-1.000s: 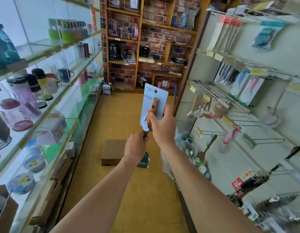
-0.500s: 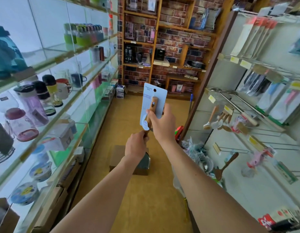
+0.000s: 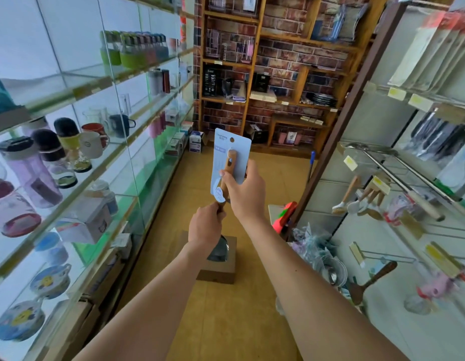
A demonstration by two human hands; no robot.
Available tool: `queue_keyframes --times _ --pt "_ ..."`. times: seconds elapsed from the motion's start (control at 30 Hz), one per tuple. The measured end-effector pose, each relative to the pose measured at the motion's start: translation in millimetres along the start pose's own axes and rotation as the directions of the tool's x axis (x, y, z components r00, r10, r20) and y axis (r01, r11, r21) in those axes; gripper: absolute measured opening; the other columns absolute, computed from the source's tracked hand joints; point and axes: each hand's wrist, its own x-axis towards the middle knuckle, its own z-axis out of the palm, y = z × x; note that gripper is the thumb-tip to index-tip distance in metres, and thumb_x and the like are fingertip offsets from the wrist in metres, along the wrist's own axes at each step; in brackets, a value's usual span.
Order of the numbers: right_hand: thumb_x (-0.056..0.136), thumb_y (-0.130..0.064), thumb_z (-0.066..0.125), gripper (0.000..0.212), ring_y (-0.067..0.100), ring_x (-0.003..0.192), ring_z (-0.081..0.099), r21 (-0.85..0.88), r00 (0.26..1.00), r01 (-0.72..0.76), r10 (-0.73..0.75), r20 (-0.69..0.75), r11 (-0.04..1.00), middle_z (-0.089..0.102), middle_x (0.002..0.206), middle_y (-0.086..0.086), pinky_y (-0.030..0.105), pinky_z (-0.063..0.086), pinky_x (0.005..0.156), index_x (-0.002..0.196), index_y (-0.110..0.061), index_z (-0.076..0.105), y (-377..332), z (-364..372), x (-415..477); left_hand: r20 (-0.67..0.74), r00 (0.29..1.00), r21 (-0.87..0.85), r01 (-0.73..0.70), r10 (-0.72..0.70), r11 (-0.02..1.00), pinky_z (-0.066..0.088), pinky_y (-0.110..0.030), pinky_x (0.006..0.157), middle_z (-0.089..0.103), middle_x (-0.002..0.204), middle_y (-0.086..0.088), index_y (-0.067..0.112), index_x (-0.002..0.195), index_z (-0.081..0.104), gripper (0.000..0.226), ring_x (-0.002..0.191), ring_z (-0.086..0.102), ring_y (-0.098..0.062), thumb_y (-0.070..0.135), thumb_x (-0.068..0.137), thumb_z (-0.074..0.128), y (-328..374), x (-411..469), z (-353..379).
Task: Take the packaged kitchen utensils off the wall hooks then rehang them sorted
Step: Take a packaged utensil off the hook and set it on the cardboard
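Just left of centre, the left hand [image 3: 204,225] is clenched round the lower stem of a packaged ladle [image 3: 227,165], right above its metal bowl. The right hand [image 3: 244,194] grasps the wooden handle and pale blue card higher up, thumb across the front. The ladle stands upright in the air over the aisle, well apart from the wall.

One utensil is off its hook and not yet rehung. At the right of the frame the wall hooks [image 3: 387,256] carry a mix of wooden-handled brushes [image 3: 340,204], a long-handled tool [image 3: 398,178] and dark knives [image 3: 434,136]. Some hooks are bare, so most of the sorting looks left to do.

Glass shelves [image 3: 95,162] of cups and bottles fill the left. A cardboard box [image 3: 218,273] sits on the floor under the hands. A heap of loose goods [image 3: 317,254] at the wall's foot may crowd the lower hooks.
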Motion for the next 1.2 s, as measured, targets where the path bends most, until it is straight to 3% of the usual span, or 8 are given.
queue_keyframes --times 0.13,0.43,0.83,1.03,1.2 --pt "0.077 -0.061 0.061 0.031 0.026 0.093 0.065 -0.019 1.0 -0.007 0.007 0.012 1.0 0.067 0.094 -0.011 0.046 0.058 0.067 0.087 -0.039 0.042 12 23 22 0.012 1.0 -0.021 0.012 -0.012 1.0 0.03 -0.024 0.047 0.064 0.077 0.001 0.014 0.094 0.064 0.015 0.061 0.053 -0.015 0.02 0.1 0.051 -15 30 7" --pt "0.078 -0.061 0.064 0.029 0.026 0.097 0.066 -0.005 0.998 -0.057 0.057 0.023 0.998 0.067 0.096 -0.013 0.046 0.06 0.063 0.087 -0.043 0.043 34 86 69 0.041 0.999 -0.028 0.008 -0.007 1.0 0.038 -0.029 0.057 0.068 0.084 0.0 0.015 0.097 0.064 0.014 0.069 0.058 -0.02 0.022 0.1 0.052 -61 102 15" --pt "0.086 -0.036 0.073 0.031 0.012 0.084 0.07 -0.001 0.996 -0.084 0.084 0.035 0.996 0.069 0.095 -0.005 0.044 0.06 0.056 0.093 -0.018 0.048 68 141 101 0.058 0.998 -0.021 0.038 -0.037 0.999 0.036 -0.03 0.058 0.068 0.083 -0.001 0.013 0.095 0.064 0.014 0.068 0.057 -0.02 0.022 0.099 0.054 -110 154 35" --pt "0.088 -0.029 0.073 0.028 0.007 0.081 0.068 -0.008 0.992 -0.11 0.11 0.067 0.994 0.067 0.091 -0.008 0.043 0.059 0.065 0.089 -0.026 0.046 100 156 118 0.075 0.995 -0.01 0.068 -0.067 0.998 0.042 -0.033 0.059 0.067 0.082 -0.001 0.013 0.092 0.063 0.012 0.069 0.059 -0.022 0.019 0.098 0.054 -126 173 58" --pt "0.087 -0.031 0.073 0.028 0.01 0.084 0.068 0.015 0.985 -0.13 0.127 0.114 0.991 0.068 0.094 -0.008 0.046 0.059 0.068 0.095 -0.018 0.049 125 168 141 0.064 0.993 0.002 0.094 -0.094 0.996 0.037 -0.029 0.058 0.066 0.081 0.0 0.014 0.092 0.063 0.013 0.068 0.057 -0.019 0.019 0.099 0.054 -130 197 78"
